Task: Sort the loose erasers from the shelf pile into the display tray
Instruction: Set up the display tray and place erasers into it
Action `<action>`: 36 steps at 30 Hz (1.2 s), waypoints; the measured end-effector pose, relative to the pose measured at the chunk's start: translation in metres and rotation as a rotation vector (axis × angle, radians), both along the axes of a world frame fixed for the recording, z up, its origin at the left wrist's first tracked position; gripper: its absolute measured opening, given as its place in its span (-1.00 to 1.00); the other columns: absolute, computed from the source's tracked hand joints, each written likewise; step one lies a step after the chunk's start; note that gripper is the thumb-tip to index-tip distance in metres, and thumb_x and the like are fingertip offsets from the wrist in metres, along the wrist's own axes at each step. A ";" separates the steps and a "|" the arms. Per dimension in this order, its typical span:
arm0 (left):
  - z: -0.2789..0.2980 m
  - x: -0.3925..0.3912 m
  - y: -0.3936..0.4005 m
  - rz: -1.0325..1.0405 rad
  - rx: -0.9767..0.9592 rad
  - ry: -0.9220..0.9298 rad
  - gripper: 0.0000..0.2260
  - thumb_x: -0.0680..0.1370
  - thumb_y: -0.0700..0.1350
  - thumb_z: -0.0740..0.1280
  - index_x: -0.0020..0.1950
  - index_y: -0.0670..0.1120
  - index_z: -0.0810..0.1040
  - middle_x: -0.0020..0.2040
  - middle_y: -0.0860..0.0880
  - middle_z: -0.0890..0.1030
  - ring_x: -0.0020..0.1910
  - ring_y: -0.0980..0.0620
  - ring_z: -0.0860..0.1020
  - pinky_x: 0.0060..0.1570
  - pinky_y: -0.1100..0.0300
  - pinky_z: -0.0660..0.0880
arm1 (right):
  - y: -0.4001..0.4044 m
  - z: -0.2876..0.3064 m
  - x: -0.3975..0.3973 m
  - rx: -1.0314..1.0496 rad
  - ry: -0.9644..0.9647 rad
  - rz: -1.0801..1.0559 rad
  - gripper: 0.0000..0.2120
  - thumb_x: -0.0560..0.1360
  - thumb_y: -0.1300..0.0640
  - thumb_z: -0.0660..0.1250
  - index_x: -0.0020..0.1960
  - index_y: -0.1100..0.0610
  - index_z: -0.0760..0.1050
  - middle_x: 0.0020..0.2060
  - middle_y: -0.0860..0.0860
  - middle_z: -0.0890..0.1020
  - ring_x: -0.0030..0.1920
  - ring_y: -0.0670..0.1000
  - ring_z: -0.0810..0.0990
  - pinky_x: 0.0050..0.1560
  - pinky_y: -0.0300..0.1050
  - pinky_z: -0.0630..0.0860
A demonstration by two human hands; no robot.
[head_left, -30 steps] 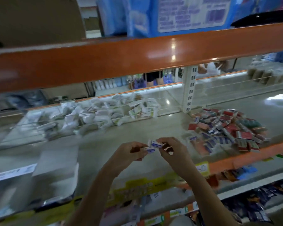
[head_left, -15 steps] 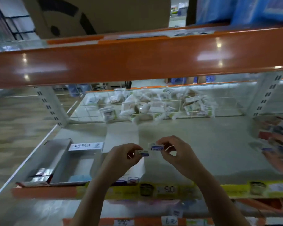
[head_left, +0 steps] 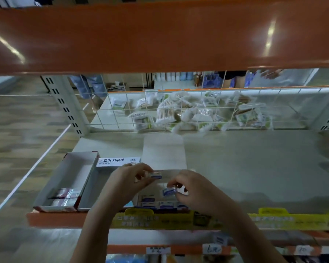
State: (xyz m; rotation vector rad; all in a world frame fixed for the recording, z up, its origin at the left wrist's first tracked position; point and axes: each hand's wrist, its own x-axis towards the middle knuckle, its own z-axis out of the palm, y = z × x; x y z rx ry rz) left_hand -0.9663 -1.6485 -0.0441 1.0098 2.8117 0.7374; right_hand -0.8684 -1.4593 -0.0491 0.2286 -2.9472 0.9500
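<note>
Cardboard tray (head_left: 110, 179) (boxy) under hands (head_left: 125, 182) (head_left: 195, 188) pinching 2 sleeved erasers (head_left: 155, 175) (head_left: 169, 191).

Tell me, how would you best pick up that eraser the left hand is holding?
Pinch the eraser across its two long sides, coming from above. It is a small flat block lying level, and the left hand holds only its left end, so the rest is free.

An orange beam (head_left: 160, 38) is seen overhead; wood-patterned floor (head_left: 17, 120) lies left, and a wire grid (head_left: 179, 111) stands far.
</note>
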 end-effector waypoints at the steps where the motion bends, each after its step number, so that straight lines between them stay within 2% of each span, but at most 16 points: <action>1: -0.001 -0.002 -0.002 -0.004 -0.001 -0.013 -0.80 0.49 0.08 0.33 0.10 0.12 0.56 -0.11 0.16 0.56 -0.15 0.24 0.49 -0.27 0.43 0.35 | -0.003 -0.002 -0.001 0.019 -0.006 0.001 -0.75 0.51 0.18 0.26 0.18 0.06 0.52 0.05 -0.08 0.53 -0.05 -0.20 0.40 -0.12 -0.47 0.33; 5: -0.003 -0.008 -0.009 -0.030 -0.007 -0.033 -0.80 0.48 0.07 0.35 0.08 0.10 0.56 -0.12 0.16 0.55 -0.20 0.30 0.47 -0.31 0.46 0.34 | -0.013 -0.006 -0.007 0.088 -0.027 -0.006 -0.75 0.52 0.16 0.26 0.19 0.04 0.50 0.08 -0.08 0.52 -0.01 -0.20 0.37 -0.14 -0.45 0.31; 10: -0.007 -0.012 -0.014 -0.064 -0.006 -0.050 -0.82 0.49 0.07 0.34 0.07 0.11 0.55 -0.11 0.18 0.54 -0.23 0.36 0.45 -0.32 0.49 0.37 | -0.018 -0.011 -0.011 0.139 -0.064 -0.028 -0.73 0.51 0.20 0.24 0.19 0.05 0.50 0.12 -0.05 0.52 0.08 -0.12 0.44 -0.05 -0.38 0.29; 20: -0.015 -0.012 -0.019 -0.065 0.059 -0.100 -0.81 0.46 0.06 0.38 0.06 0.12 0.56 -0.09 0.16 0.48 -0.16 0.28 0.48 -0.30 0.48 0.35 | -0.018 -0.012 -0.013 0.186 -0.161 -0.028 -0.71 0.51 0.21 0.26 0.20 0.02 0.52 0.13 -0.06 0.54 0.14 -0.09 0.43 0.11 -0.25 0.38; 25: -0.014 -0.010 -0.021 -0.088 0.034 -0.084 -0.80 0.47 0.05 0.37 0.08 0.11 0.56 -0.12 0.20 0.42 -0.18 0.29 0.44 -0.29 0.49 0.33 | -0.018 -0.012 -0.015 0.212 -0.196 0.001 -0.70 0.52 0.20 0.26 0.23 0.01 0.53 0.12 -0.05 0.54 0.13 -0.08 0.45 0.05 -0.30 0.35; 30: -0.007 -0.009 -0.017 -0.112 -0.048 -0.041 -0.79 0.48 0.10 0.34 0.10 0.16 0.55 -0.11 0.18 0.42 -0.12 0.20 0.43 -0.25 0.44 0.31 | -0.019 -0.009 -0.013 0.151 -0.166 -0.063 -0.72 0.53 0.17 0.26 0.22 0.02 0.54 0.13 -0.07 0.54 0.13 -0.11 0.45 0.04 -0.31 0.32; 32: -0.002 -0.007 -0.013 -0.135 -0.090 -0.006 -0.78 0.49 0.15 0.31 0.11 0.19 0.53 -0.06 0.15 0.45 -0.10 0.17 0.46 -0.22 0.39 0.38 | -0.016 -0.004 -0.009 0.107 -0.110 -0.118 -0.73 0.53 0.15 0.28 0.21 0.02 0.54 0.12 -0.10 0.56 0.09 -0.18 0.43 -0.01 -0.37 0.28; 36: 0.009 -0.001 0.003 -0.208 -0.123 0.037 -0.76 0.48 0.19 0.29 0.12 0.20 0.52 -0.04 0.13 0.46 -0.08 0.14 0.49 -0.08 0.22 0.49 | 0.001 0.007 -0.001 0.107 -0.008 -0.284 -0.77 0.53 0.14 0.29 0.17 0.05 0.56 0.05 -0.06 0.59 0.04 -0.11 0.48 0.01 -0.32 0.33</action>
